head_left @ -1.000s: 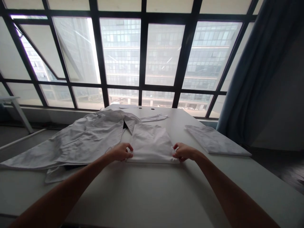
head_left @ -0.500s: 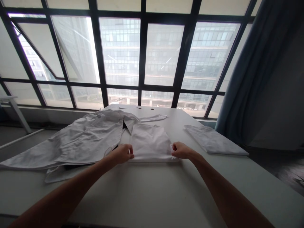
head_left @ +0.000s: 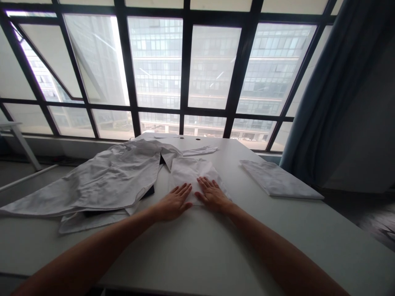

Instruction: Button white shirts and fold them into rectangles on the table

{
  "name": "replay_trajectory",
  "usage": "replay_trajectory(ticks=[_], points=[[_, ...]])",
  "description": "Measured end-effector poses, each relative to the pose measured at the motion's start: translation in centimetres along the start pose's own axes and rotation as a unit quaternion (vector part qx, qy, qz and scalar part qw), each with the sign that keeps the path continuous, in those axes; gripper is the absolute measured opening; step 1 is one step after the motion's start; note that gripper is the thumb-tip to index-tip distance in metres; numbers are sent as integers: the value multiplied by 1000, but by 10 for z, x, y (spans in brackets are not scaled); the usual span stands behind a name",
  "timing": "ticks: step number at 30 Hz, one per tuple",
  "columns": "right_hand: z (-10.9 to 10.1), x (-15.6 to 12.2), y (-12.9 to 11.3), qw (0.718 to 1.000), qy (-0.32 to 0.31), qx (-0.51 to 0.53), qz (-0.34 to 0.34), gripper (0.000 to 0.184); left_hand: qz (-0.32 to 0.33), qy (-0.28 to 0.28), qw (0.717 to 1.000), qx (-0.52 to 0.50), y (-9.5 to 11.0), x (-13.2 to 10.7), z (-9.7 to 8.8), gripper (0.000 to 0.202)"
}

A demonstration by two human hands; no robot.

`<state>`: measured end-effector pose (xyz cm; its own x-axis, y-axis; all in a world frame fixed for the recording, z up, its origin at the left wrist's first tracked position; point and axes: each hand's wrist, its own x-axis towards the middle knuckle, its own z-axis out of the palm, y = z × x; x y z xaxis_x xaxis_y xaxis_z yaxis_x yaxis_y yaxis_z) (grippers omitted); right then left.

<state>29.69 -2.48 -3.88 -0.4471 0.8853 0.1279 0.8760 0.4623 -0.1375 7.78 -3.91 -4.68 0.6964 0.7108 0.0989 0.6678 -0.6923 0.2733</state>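
A folded white garment (head_left: 193, 167) lies in front of me on the white table (head_left: 185, 255). My left hand (head_left: 174, 202) rests flat on its near left part, fingers stretched out. Beside it, my right hand (head_left: 212, 195) lies flat on the near right part with its fingers slightly spread. Both palms face down and cover some of the near edge. To the left, a rumpled white shirt (head_left: 114, 176) is spread out, its collar close to the folded garment. Something dark shows under the shirt's hem.
Another folded white cloth (head_left: 277, 181) sits at the table's right side. Behind the table are large windows (head_left: 157, 61) with dark frames. A blue curtain (head_left: 321, 94) hangs at the right. Part of another white table (head_left: 24, 144) stands at the far left.
My hands have let go of the garment's near corners, moved inward toward each other and opened flat on top of it.
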Motion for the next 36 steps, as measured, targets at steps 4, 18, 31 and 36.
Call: replay_trajectory(ticks=[4, 18, 31, 36], points=[[-5, 3, 24, 996, -34, -10, 76, 73, -59, -38, 998, -3, -17, -4, -9, 66], [-54, -24, 11, 979, -84, -94, 160, 58, -215, -16, 975, 56, -48, -14, -31, 63], [-29, -24, 2, 992, 62, 63, -85, 48, -43, 73, 992, 90, 2, -8, -8, 66], [-5, -2, 52, 996, -51, 52, 43, 60, -61, 23, 995, 82, 11, -12, -6, 78]])
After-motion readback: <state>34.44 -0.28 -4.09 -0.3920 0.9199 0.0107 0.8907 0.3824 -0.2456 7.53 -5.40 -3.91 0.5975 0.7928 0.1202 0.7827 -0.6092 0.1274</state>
